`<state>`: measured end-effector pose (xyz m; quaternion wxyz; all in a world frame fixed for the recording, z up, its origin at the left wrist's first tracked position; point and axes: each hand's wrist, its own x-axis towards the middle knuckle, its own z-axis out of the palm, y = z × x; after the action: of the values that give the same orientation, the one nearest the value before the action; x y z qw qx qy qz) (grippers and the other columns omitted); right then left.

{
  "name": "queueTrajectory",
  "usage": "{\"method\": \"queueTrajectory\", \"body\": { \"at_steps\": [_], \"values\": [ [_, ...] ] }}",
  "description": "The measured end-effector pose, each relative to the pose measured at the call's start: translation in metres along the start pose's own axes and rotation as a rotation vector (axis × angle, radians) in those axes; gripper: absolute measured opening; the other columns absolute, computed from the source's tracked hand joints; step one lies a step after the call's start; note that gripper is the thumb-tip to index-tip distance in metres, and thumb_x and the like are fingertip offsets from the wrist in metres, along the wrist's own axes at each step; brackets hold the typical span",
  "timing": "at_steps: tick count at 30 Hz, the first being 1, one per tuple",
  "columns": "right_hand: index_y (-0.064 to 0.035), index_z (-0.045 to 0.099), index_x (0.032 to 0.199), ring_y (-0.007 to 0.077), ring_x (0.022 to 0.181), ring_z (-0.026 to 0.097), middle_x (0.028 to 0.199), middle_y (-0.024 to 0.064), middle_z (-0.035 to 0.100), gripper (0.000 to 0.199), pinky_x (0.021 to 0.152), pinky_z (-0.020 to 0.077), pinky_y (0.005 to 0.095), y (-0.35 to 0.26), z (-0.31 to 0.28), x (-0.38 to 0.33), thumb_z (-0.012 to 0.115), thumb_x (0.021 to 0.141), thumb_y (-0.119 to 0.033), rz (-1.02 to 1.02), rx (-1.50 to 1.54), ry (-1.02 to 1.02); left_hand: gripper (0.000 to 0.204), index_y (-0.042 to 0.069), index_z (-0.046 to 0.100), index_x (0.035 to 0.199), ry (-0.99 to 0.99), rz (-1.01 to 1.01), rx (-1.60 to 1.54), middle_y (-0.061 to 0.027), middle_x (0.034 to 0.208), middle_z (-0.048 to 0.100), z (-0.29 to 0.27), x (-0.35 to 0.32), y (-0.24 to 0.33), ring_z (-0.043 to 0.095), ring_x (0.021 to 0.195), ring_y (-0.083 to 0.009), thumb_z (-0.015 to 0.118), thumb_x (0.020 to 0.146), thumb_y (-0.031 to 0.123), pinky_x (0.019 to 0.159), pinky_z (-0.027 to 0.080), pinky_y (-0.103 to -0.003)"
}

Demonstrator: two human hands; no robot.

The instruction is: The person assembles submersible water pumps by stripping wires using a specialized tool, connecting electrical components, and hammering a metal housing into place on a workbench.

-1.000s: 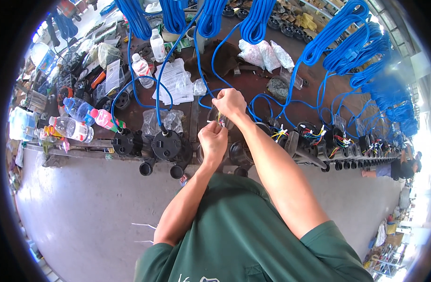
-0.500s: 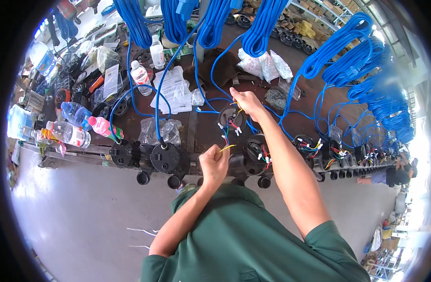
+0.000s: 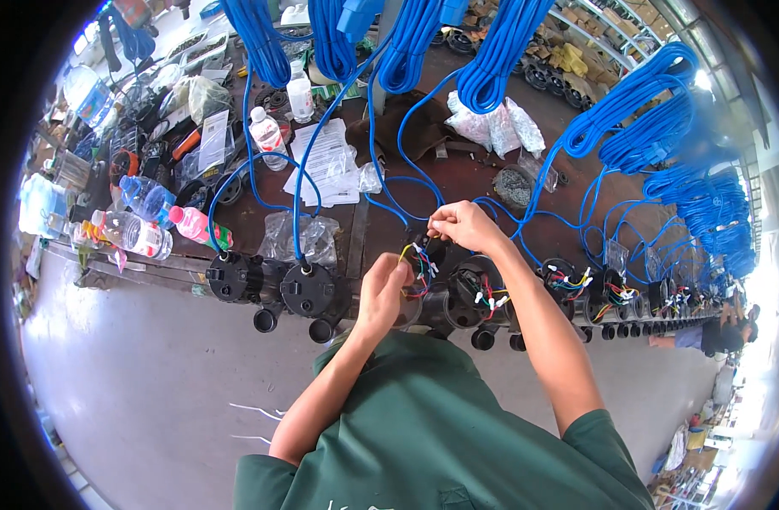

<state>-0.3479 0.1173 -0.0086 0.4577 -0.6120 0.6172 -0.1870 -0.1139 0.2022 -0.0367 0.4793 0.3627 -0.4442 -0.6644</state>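
My left hand [image 3: 383, 291] is closed in a pinch on a yellow wire [image 3: 404, 251] that belongs to a bundle of coloured wires with white connectors [image 3: 423, 265]. My right hand [image 3: 464, 224] pinches at the edge of a dark round cap [image 3: 436, 248], partly hidden behind the fingers and wires. What lies between those fingertips is too small to make out. A blue cable [image 3: 420, 175] runs down to this spot. Just right of the wires sits an open black housing [image 3: 470, 297] with its own coloured wires, at the table's near edge.
Two capped black housings [image 3: 308, 291] stand left of my hands. Coiled blue cables [image 3: 487, 81] hang above the brown table [image 3: 321, 229]. Bottles [image 3: 267, 129], paper sheets [image 3: 321, 161] and plastic bags [image 3: 497, 123] lie behind. More wired housings [image 3: 568, 280] line the edge rightward, towards another person [image 3: 721, 331].
My right hand has come down and nearer to my left hand. The dark cap has tilted and moved nearer to me, its wires now bunched between my hands.
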Motion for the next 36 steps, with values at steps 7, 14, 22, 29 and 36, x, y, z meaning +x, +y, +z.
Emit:
{"method": "queueTrajectory", "body": {
  "at_steps": [7,14,22,29,36],
  "values": [
    [-0.0131,0.082,0.101,0.0298,0.091,0.076,0.098,0.0131,0.079,0.024,0.084,0.059,0.0396,0.027,-0.026,0.014,0.075,0.082,-0.026,-0.128,-0.428,-0.19,0.018,-0.007,0.071,0.105,0.057,-0.065,0.134,-0.0059,0.087,0.072,-0.013,-0.014,0.023,0.066,0.082,-0.0094,0.063,0.104,0.01,0.076,0.051,-0.023],
    [-0.006,0.08,0.105,0.038,0.103,0.074,0.108,0.02,0.077,0.029,0.09,0.0598,0.0459,0.091,-0.088,0.065,0.067,0.084,-0.021,0.237,-0.81,0.049,0.021,-0.005,0.072,0.103,0.234,0.073,0.174,0.0002,0.07,0.063,-0.006,0.004,-0.003,0.054,0.059,-0.004,0.062,0.105,0.013,0.054,0.04,-0.02],
    [-0.0098,0.08,0.109,0.0297,0.122,0.064,0.122,0.0115,0.073,0.027,0.096,0.0581,0.0435,0.169,-0.147,0.179,0.069,0.087,-0.021,0.499,-1.04,0.276,0.014,-0.005,0.068,0.095,0.377,0.156,0.469,-0.002,0.062,0.061,0.003,-0.009,-0.001,0.056,0.049,-0.0064,0.059,0.102,0.004,0.047,0.04,-0.022],
    [-0.009,0.078,0.098,0.0318,0.1,0.07,0.106,0.0124,0.074,0.019,0.083,0.0548,0.0433,0.249,-0.146,0.23,0.062,0.087,-0.012,0.174,-1.368,0.503,0.007,-0.004,0.068,0.095,0.367,0.261,0.729,-0.0068,0.063,0.065,-0.005,-0.013,-0.01,0.063,0.052,-0.0138,0.063,0.095,0.0,0.05,0.047,-0.027],
    [-0.0026,0.066,0.106,0.0368,0.109,0.066,0.103,0.0195,0.068,0.025,0.091,0.0531,0.0464,0.223,-0.158,0.203,0.066,0.081,-0.004,-0.363,-1.373,0.314,0.004,-0.002,0.07,0.098,0.356,0.204,0.58,-0.0115,0.07,0.064,0.003,-0.013,0.0,0.063,0.056,-0.0215,0.069,0.094,-0.001,0.053,0.049,-0.034]
  ]
}}
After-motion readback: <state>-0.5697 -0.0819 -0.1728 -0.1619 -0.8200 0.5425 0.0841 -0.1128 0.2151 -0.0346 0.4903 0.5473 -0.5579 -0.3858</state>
